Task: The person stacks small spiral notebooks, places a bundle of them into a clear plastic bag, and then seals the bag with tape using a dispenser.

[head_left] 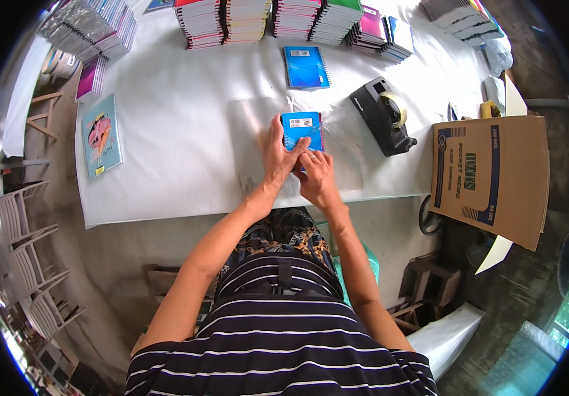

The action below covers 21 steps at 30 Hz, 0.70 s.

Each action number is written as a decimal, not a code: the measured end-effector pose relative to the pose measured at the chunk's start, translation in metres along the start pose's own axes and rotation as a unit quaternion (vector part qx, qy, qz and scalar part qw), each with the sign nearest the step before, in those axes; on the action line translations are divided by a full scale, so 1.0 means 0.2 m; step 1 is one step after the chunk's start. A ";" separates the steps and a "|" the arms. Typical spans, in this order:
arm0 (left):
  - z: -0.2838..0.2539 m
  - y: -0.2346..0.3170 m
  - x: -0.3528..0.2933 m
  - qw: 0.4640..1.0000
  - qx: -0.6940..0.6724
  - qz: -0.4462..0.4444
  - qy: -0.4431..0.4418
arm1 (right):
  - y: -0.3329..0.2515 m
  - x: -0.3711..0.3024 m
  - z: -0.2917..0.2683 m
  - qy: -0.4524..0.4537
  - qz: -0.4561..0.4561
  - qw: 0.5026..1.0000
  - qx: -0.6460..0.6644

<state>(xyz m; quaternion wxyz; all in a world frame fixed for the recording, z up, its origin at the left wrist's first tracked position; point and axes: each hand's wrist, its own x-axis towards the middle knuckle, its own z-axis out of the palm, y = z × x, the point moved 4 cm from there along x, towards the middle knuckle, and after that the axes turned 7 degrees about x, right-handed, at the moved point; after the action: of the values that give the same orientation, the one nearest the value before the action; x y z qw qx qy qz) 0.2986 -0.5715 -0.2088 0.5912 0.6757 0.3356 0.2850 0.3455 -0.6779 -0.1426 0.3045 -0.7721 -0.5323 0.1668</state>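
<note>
1. The small blue notebook (292,123) lies on the white-covered desk (165,178), near its front edge and directly before the person.
2. The left hand (280,153) has its grip clamped on that notebook, fingers along the left edge and thumb across the cover.
3. The right hand (317,173) is at the notebook's lower right part, fingers bent and touching the left thumb; overlap hides its fingertips, so I cannot tell whether that grip is together on anything.
4. A clear plastic sheet (250,148) spreads on the desk around the notebook, showing on both sides of it.
5. A second blue notebook (306,67) lies flat just beyond, apart from both hands.
6. To the right stands a black tape dispenser (371,113) carrying a tape roll (395,109).
7. A brown cardboard box (482,177) is farther right, by the desk's right edge.
8. A teal notebook (103,134) lies well apart, near the left edge.
9. Along the far side stand notebook stacks (248,25), with pink, yellow and green covers among them.
</note>
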 end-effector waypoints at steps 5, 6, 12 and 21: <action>0.02 -0.01 0.01 0.999 0.052 -0.015 0.010 | 0.09 -0.03 -0.13 -0.161 -0.091 0.978 0.092; 0.02 -0.02 0.00 0.998 0.052 -0.019 0.008 | 0.07 -0.02 -0.16 -0.224 -0.075 0.965 0.110; -0.03 -0.01 0.00 0.988 0.151 0.005 0.033 | 0.31 0.32 -0.47 0.001 -0.044 0.977 0.210; -0.04 0.02 -0.02 0.995 0.101 -0.019 -0.004 | 0.33 0.95 -0.24 -0.321 -0.143 0.918 0.183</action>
<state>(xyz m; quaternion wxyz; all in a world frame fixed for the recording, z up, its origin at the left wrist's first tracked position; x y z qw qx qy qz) 0.2903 -0.5712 -0.2037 0.5266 0.7267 0.3733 0.2350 0.4932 -0.5336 -0.1370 0.2737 -0.5237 -0.6662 0.4550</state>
